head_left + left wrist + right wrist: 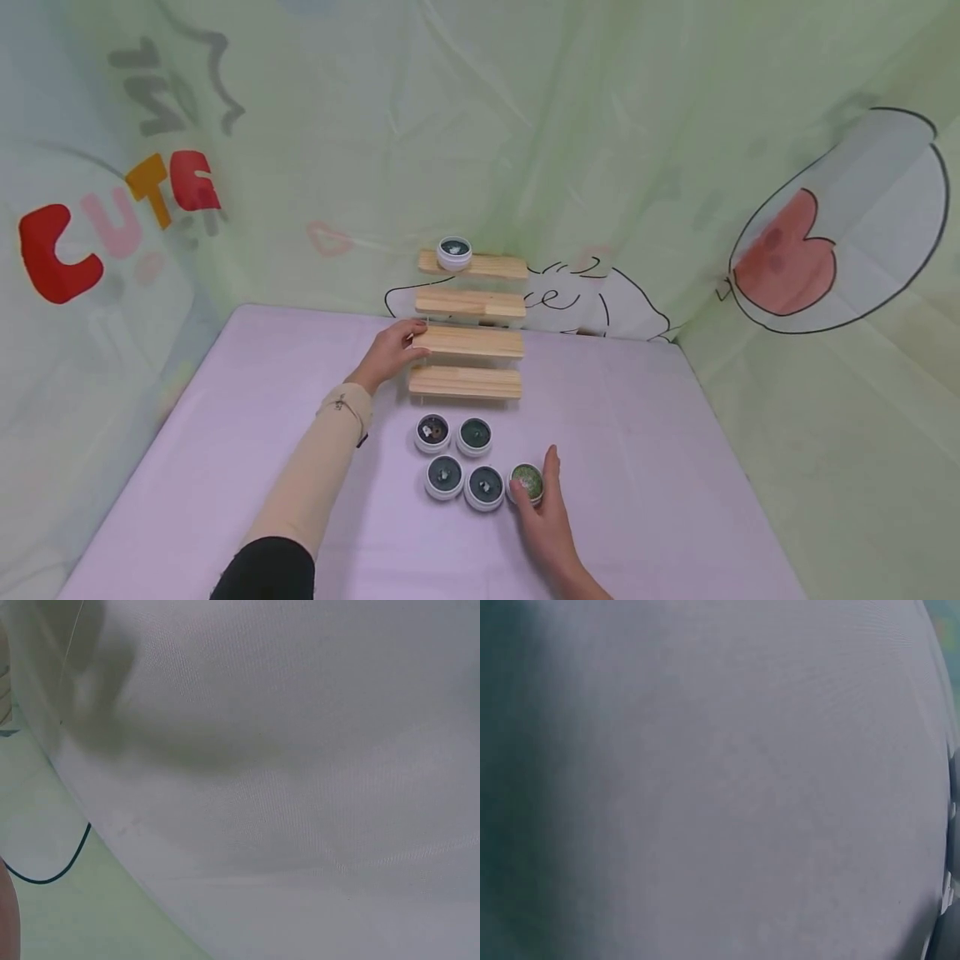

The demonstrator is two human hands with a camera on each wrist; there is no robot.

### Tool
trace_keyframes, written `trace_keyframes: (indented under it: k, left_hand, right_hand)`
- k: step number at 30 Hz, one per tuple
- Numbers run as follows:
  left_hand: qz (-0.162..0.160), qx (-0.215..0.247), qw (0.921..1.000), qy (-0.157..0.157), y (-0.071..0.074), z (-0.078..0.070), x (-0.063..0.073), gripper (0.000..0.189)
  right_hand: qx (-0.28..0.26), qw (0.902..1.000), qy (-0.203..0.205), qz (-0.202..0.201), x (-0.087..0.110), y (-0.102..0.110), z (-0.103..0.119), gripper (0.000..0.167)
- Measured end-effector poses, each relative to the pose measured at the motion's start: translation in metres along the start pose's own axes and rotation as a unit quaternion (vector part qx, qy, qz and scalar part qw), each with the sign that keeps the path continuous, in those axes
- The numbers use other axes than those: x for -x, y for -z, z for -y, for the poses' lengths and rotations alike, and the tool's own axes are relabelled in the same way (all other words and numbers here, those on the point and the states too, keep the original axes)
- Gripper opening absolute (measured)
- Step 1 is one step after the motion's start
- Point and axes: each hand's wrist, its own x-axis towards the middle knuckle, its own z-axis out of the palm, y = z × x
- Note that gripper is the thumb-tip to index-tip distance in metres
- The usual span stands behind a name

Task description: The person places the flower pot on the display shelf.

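Observation:
A tiered wooden display stand (468,341) stands at the back of the table, with several narrow plank shelves. My left hand (387,352) holds the left end of its second shelf from the bottom, thumb below and fingers above. Near the front, my right hand (546,521) grips a small round white jar with a green top (527,482), thumb on the left side and fingers on the right. Just left of it stands a similar jar with a dark top (485,487). Both wrist views show mostly tablecloth; neither shows its hand's grasp clearly.
More dark-topped jars stand in front of the display stand, including a back-left jar (432,432), a back-right jar (474,435) and a front-left jar (444,476). Another white jar (454,252) sits on the top shelf's left end. A printed curtain (637,167) hangs behind the lilac tablecloth (637,467).

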Motion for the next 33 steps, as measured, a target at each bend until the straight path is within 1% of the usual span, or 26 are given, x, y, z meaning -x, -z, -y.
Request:
trace_keyframes:
  k: [2, 5, 10, 14, 18, 21, 25, 28, 29, 30, 33]
  left_hand:
    - [0.002, 0.000, 1.0000, 0.003, 0.000, 0.000, 0.000, 0.051]
    - [0.005, 0.002, 1.0000, 0.005, 0.001, -0.001, 0.000, 0.052]
    - [0.005, 0.001, 1.0000, 0.002, 0.002, -0.001, 0.002, 0.051]
    - [0.007, 0.004, 1.0000, 0.005, 0.001, 0.000, 0.002, 0.051]
    - [0.002, 0.004, 1.0000, -0.005, -0.001, 0.002, 0.000, 0.050]
    - [0.000, -0.001, 1.0000, -0.006, -0.001, 0.002, 0.000, 0.049]
    - [0.002, 0.001, 1.0000, 0.004, -0.001, -0.002, 0.002, 0.050]
    - [-0.003, 0.007, 0.9999, -0.007, 0.000, -0.003, 0.004, 0.049]
    - [-0.004, 0.009, 0.9999, -0.010, 0.000, -0.003, 0.005, 0.050]
    - [-0.010, 0.006, 0.9997, -0.021, 0.000, -0.004, 0.006, 0.049]
    - [-0.012, 0.006, 0.9995, -0.030, 0.000, -0.003, 0.006, 0.049]
  right_hand:
    - [0.001, 1.0000, 0.007, -0.003, 0.001, -0.002, -0.002, 0.090]
    - [0.001, 0.9999, 0.007, -0.012, 0.002, -0.006, -0.004, 0.093]
    - [0.000, 0.9998, -0.017, -0.007, 0.004, -0.009, -0.008, 0.096]
    - [0.007, 0.9999, -0.012, -0.008, 0.002, -0.008, -0.009, 0.095]
    - [0.017, 0.9997, -0.011, -0.013, -0.003, -0.006, -0.010, 0.093]
    - [0.019, 0.9996, -0.013, -0.018, -0.008, -0.005, -0.011, 0.091]
    - [0.018, 0.9994, -0.016, -0.026, -0.014, -0.004, -0.010, 0.087]
    - [0.016, 0.9993, -0.021, -0.027, -0.018, -0.003, -0.010, 0.085]
    - [0.015, 0.9993, -0.020, -0.028, -0.020, -0.003, -0.009, 0.084]
    - [0.015, 0.9992, -0.021, -0.029, -0.021, -0.002, -0.009, 0.084]
    - [0.011, 0.9993, -0.013, -0.033, -0.026, 0.000, -0.008, 0.082]
